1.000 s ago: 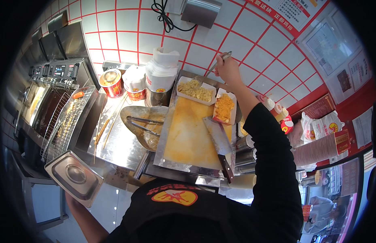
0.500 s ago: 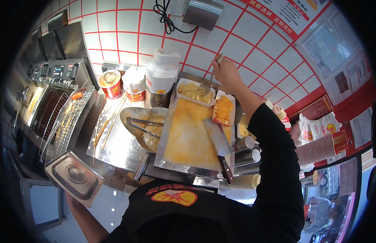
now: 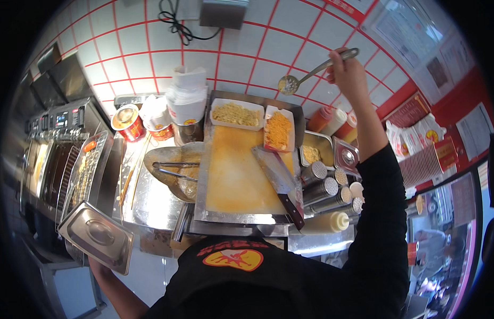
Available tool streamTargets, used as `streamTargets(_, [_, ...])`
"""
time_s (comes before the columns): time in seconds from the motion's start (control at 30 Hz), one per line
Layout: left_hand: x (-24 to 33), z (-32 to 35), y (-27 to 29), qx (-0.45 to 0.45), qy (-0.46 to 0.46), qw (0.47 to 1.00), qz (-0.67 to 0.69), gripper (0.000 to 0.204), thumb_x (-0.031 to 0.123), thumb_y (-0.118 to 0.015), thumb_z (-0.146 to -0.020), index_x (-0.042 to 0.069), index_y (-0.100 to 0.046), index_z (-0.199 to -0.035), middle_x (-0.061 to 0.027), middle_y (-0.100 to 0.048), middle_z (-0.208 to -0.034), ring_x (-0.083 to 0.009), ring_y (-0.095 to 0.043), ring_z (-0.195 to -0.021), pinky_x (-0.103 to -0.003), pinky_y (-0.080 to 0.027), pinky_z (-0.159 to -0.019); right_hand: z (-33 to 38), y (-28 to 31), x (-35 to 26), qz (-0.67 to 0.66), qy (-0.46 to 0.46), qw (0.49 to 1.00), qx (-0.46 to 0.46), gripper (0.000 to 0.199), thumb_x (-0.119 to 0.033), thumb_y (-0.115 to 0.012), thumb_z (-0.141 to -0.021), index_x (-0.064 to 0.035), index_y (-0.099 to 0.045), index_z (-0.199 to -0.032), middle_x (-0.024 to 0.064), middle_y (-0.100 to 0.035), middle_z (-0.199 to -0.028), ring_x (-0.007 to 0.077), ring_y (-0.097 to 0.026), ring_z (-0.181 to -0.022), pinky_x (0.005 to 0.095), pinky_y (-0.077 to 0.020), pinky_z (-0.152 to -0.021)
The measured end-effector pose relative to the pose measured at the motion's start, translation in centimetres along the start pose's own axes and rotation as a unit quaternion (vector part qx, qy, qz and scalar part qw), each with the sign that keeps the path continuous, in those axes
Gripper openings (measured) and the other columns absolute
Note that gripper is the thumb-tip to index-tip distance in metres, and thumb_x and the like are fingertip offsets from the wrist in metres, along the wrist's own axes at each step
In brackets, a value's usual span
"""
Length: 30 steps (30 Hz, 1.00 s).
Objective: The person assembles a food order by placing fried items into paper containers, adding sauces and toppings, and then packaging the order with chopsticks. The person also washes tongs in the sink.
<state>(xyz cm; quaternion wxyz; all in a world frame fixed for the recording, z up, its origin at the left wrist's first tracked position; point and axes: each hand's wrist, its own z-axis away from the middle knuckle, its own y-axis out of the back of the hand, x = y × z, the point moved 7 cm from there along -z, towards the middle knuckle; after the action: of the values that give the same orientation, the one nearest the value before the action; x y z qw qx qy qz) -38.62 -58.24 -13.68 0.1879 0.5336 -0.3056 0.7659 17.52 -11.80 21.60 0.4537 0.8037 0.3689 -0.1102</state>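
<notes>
Nearest our body, our left hand (image 3: 93,261) grasps the edge of a steel lid (image 3: 95,236) below the counter (image 3: 151,196). Farther on, a cleaver (image 3: 279,178) lies on the yellow cutting board (image 3: 233,175). Beyond it sit two white trays (image 3: 257,119) of food. Farthest, our right hand (image 3: 347,72) is clenched on a slotted spoon (image 3: 310,72), raised before the tiled wall (image 3: 247,53).

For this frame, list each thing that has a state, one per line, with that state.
Right hand: raised, gripping a slotted spoon.
Left hand: hidden under a steel lid, held low left.
Cleaver: lying flat on the cutting board.
Tongs: resting in the metal bowl.
Two white trays: filled with food.
Small pan: uncovered.
</notes>
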Motion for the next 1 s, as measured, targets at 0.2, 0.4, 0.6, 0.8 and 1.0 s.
streamTargets(0.2, [3.6,-2.8,-18.4,-0.159,-0.033,0.985,-0.061,0.038,0.019,-0.055,-0.089,0.002,-0.047,-0.122,-0.0096,-0.056,-0.108,-0.0191,-0.057,-0.095,-0.032,-0.05,-0.078,7.2,5.5,11.1,0.09,-0.056,0.992,-0.068,0.027,-0.025,-0.05,-0.092,0.0003,-0.057,-0.088,0.0084,-0.058,-0.057,0.0186,-0.061,-0.049,0.0316,-0.0492,-0.05])
streamTargets(0.4, [4.7,4.1,-49.5,-0.383,-0.212,0.864,-0.247,0.029,0.019,-0.058,-0.089,0.003,-0.052,-0.113,-0.0039,-0.056,-0.1,-0.0137,-0.054,-0.087,-0.027,-0.046,-0.074,15.3,2.0,27.3,-0.106,-0.336,0.931,-0.093,0.029,-0.03,-0.053,-0.09,-0.0029,-0.053,-0.101,0.0102,-0.062,-0.07,0.0183,-0.063,-0.058,0.0333,-0.0507,-0.053])
streamTargets(0.6, [0.7,15.2,-73.3,-0.515,-0.232,0.791,-0.234,0.015,0.012,-0.052,-0.085,0.001,-0.052,-0.094,-0.0137,-0.061,-0.074,-0.02,-0.062,-0.073,-0.033,-0.048,-0.062,19.8,5.8,32.8,-0.171,-0.441,0.881,-0.029,0.05,-0.029,-0.056,-0.089,-0.0035,-0.036,-0.127,0.0104,-0.062,-0.093,0.0141,-0.061,-0.068,0.0281,-0.0525,-0.058])
streamTargets(0.8, [-7.8,18.7,-84.6,-0.48,-0.439,0.65,-0.394,0.023,0.014,-0.048,-0.084,-0.001,-0.051,-0.102,-0.0217,-0.063,-0.088,-0.0347,-0.061,-0.083,-0.043,-0.048,-0.072,25.6,19.0,24.3,-0.333,-0.296,0.889,0.107,0.059,-0.027,-0.048,-0.094,-0.0096,-0.019,-0.142,0.0085,-0.062,-0.1,0.0122,-0.06,-0.067,0.0227,-0.05,-0.058])
streamTargets(1.0, [-17.9,17.2,-85.4,-0.513,-0.416,0.455,-0.597,0.022,0.015,-0.053,-0.08,0.006,-0.058,-0.099,-0.0153,-0.064,-0.097,-0.0329,-0.061,-0.09,-0.043,-0.048,-0.076,42.2,25.6,19.6,-0.394,-0.303,0.838,0.225,0.043,-0.023,-0.045,-0.095,-0.0009,-0.036,-0.131,0.0132,-0.061,-0.095,0.0128,-0.059,-0.065,0.0222,-0.0484,-0.056])
